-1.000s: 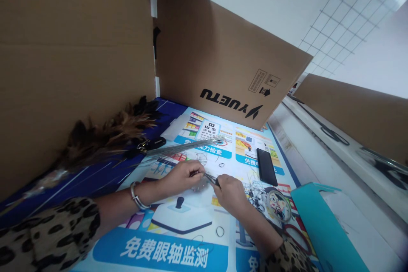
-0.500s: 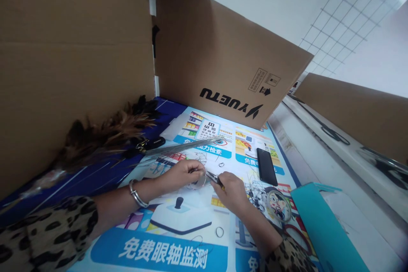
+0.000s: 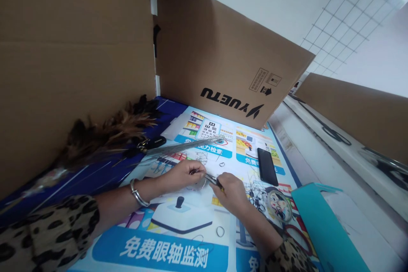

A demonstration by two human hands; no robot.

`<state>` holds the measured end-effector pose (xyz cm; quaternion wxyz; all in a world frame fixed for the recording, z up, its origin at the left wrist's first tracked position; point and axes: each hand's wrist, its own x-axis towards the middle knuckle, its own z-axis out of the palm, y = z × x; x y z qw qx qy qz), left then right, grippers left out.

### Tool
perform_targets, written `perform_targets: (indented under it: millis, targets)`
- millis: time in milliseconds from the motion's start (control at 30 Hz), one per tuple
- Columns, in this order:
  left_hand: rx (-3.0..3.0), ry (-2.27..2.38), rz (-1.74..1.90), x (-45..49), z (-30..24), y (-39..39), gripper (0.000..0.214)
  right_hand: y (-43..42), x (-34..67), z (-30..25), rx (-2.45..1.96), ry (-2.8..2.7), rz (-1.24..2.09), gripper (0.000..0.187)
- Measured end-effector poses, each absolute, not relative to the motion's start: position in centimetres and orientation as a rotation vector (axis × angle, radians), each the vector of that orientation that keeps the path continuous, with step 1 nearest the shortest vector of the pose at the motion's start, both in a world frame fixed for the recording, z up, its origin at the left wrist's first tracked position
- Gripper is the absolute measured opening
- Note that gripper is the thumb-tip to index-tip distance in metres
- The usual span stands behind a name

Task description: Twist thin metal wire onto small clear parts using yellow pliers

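Note:
My left hand (image 3: 189, 174), with a silver bangle at its wrist, pinches a thin loop of wire (image 3: 201, 184) over the printed table sheet. My right hand (image 3: 230, 190) is closed around a pair of pliers (image 3: 211, 179), their jaws pointing left and meeting the wire at my left fingertips. Exactly where the jaws bite is too small to tell. Behind both hands lies a bundle of straight thin wires (image 3: 191, 144). A small ring (image 3: 219, 231) rests on the sheet in front.
A black phone (image 3: 267, 166) lies to the right, near a round tin (image 3: 279, 205) and a tangle of dark wire pieces (image 3: 255, 197). Brown feathers (image 3: 111, 131) spread along the left. Cardboard panels (image 3: 223, 51) stand behind; a teal box (image 3: 325, 225) sits at the right.
The pliers have turned slightly at the wire loop, and the loop has shifted a little. Both hands stay almost in the same place.

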<state>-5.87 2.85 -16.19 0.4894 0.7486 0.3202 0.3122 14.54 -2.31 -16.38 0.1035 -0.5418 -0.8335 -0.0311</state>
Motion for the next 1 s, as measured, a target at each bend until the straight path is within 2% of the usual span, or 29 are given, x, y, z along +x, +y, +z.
perform_targets:
  millis: [1000]
  targets:
    - [1.818,0.714,0.631,-6.3,-16.0,3.0,0.014,-2.5,14.3,-15.3,-1.629,-2.578,0.014,0.028]
